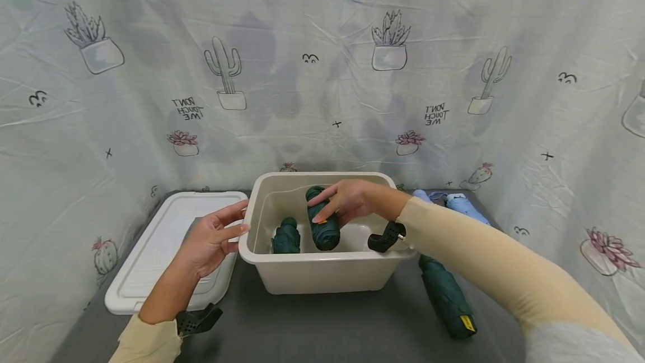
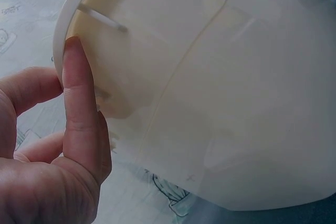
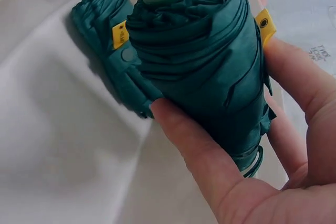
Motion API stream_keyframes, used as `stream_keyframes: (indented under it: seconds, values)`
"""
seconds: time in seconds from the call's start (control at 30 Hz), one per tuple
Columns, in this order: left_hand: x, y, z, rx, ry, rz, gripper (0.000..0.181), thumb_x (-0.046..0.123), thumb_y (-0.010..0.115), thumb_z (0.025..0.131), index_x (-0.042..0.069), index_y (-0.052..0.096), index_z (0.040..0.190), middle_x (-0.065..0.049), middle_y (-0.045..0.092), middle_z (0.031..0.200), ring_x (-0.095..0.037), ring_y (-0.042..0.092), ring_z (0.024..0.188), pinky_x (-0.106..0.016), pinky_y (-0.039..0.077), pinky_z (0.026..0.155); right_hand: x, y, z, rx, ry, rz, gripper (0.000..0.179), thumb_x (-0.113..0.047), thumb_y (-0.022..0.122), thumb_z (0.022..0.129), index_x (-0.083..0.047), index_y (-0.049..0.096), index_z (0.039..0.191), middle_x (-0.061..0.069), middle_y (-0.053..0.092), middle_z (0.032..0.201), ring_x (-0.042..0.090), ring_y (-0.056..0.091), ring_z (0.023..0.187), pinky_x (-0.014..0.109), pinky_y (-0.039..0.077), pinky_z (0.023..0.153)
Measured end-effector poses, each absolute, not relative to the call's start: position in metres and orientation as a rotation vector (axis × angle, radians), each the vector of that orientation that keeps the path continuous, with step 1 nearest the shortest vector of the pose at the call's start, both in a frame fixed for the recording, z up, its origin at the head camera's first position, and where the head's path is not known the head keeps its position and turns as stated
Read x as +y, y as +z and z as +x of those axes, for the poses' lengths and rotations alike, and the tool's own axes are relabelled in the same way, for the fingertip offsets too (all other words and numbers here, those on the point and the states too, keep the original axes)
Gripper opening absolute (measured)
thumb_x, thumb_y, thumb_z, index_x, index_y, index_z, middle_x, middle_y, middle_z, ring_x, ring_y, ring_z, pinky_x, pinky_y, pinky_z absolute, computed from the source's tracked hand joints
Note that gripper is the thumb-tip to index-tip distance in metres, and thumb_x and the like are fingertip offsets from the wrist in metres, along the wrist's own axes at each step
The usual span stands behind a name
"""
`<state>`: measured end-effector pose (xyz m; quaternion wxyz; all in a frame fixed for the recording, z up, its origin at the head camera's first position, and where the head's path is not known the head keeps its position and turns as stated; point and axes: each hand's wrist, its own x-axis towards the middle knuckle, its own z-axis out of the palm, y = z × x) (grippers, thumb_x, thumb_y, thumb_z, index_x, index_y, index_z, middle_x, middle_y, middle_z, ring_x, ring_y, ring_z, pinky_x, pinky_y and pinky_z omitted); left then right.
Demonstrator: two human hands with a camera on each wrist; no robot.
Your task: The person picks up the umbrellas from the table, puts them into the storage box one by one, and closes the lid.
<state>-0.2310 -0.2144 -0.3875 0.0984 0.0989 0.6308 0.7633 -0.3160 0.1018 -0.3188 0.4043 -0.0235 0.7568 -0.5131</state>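
Note:
A beige plastic storage bin (image 1: pixel 322 273) stands in the middle of the table. My left hand (image 1: pixel 214 240) is at its left side, pinching the rim between thumb and fingers. Over the bin's inside, my right hand (image 1: pixel 347 201) grips a dark green folded umbrella (image 1: pixel 325 234), tilted, with a yellow tag (image 3: pixel 265 23) at its side. A second dark green folded umbrella (image 1: pixel 286 237) lies in the bin to the left of it. In the right wrist view, thumb and fingers are on opposite sides of the held umbrella.
A white lid (image 1: pixel 171 234) lies flat to the left of the bin. Another dark green folded umbrella (image 1: pixel 448 298) lies on the dark grey table (image 1: pixel 322 329) at the right. Light blue folded umbrellas (image 1: pixel 464 206) lie behind my right forearm. A cactus-print curtain (image 1: pixel 322 94) hangs behind.

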Motion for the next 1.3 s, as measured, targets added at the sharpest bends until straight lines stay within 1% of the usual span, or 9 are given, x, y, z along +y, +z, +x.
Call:
stream_keyframes:
  seconds: [0.13,0.5,0.6,0.73,0.83,0.93,1.07,1.17,1.3]
  values:
    - [-0.215,-0.387,-0.231,1.861,2.263,0.296,0.066,0.005,0.067,0.098,0.000,0.037,0.157,-0.005,0.060,0.123,-0.015,0.073,0.103,-0.036,0.064,0.081,0.096,-0.322,-0.319,1.910,-1.252,-0.071,0.061,-0.002,0.081,0.086,-0.011,0.061,0.143,0.018,0.052,0.149,0.033,0.064,0.124,0.050,0.059,0.099]
    - [-0.217,-0.389,-0.230,1.856,2.273,0.303,0.064,0.003,0.066,0.099,0.001,0.038,0.156,-0.004,0.061,0.122,-0.015,0.073,0.104,-0.036,0.064,0.080,0.081,-0.332,-0.326,1.914,-1.142,-0.078,0.054,-0.003,0.083,0.084,-0.011,0.067,0.136,0.016,0.054,0.146,0.034,0.064,0.123,0.050,0.059,0.098]
    - [-0.218,-0.389,-0.230,1.853,2.276,0.307,0.064,0.003,0.066,0.099,0.001,0.039,0.156,-0.005,0.060,0.121,-0.015,0.073,0.104,-0.036,0.064,0.080,0.077,-0.338,-0.328,1.919,-1.099,-0.088,0.057,-0.003,0.083,0.084,-0.010,0.065,0.138,0.015,0.053,0.149,0.036,0.060,0.129,0.050,0.058,0.100]
    - [-0.217,-0.389,-0.231,1.862,2.272,0.303,0.065,0.002,0.066,0.098,-0.001,0.037,0.156,-0.006,0.059,0.122,-0.014,0.073,0.103,-0.035,0.064,0.080,0.075,-0.347,-0.331,1.888,-1.065,-0.082,0.058,0.000,0.079,0.087,-0.008,0.061,0.142,0.014,0.047,0.157,0.040,0.049,0.142,0.053,0.054,0.106]
    - [-0.216,-0.390,-0.232,1.872,2.263,0.297,0.066,0.003,0.066,0.098,-0.002,0.037,0.156,-0.007,0.058,0.123,-0.015,0.073,0.104,-0.035,0.064,0.081,0.075,-0.354,-0.332,1.873,-1.051,-0.077,0.058,0.002,0.076,0.089,-0.008,0.060,0.144,0.015,0.042,0.160,0.042,0.043,0.145,0.055,0.051,0.109]
    - [-0.214,-0.390,-0.233,1.880,2.256,0.289,0.066,0.004,0.067,0.098,-0.002,0.037,0.157,-0.007,0.058,0.124,-0.015,0.072,0.105,-0.036,0.064,0.082,0.076,-0.361,-0.332,1.884,-1.027,-0.094,0.059,0.000,0.078,0.088,-0.008,0.060,0.143,0.015,0.042,0.160,0.041,0.048,0.142,0.054,0.052,0.108]
    - [-0.213,-0.390,-0.234,1.893,2.249,0.284,0.066,0.004,0.067,0.098,-0.002,0.037,0.156,-0.008,0.058,0.124,-0.016,0.072,0.107,-0.037,0.064,0.082,0.077,-0.368,-0.332,1.909,-0.977,-0.120,0.059,-0.004,0.079,0.088,-0.009,0.060,0.144,0.015,0.047,0.156,0.035,0.060,0.129,0.049,0.057,0.102]
    - [-0.213,-0.390,-0.234,1.900,2.246,0.289,0.066,0.004,0.067,0.098,-0.002,0.037,0.156,-0.008,0.058,0.124,-0.017,0.072,0.107,-0.037,0.064,0.082,0.078,-0.368,-0.332,1.916,-0.981,-0.113,0.055,0.000,0.076,0.090,-0.008,0.061,0.142,0.016,0.052,0.151,0.034,0.067,0.119,0.046,0.060,0.098]
    - [-0.214,-0.390,-0.235,1.893,2.245,0.298,0.066,0.003,0.066,0.099,-0.002,0.036,0.157,-0.007,0.058,0.123,-0.016,0.073,0.106,-0.037,0.064,0.081,0.080,-0.365,-0.334,1.891,-1.027,-0.099,0.049,0.008,0.068,0.092,-0.004,0.062,0.139,0.017,0.064,0.136,0.036,0.072,0.110,0.044,0.062,0.094]
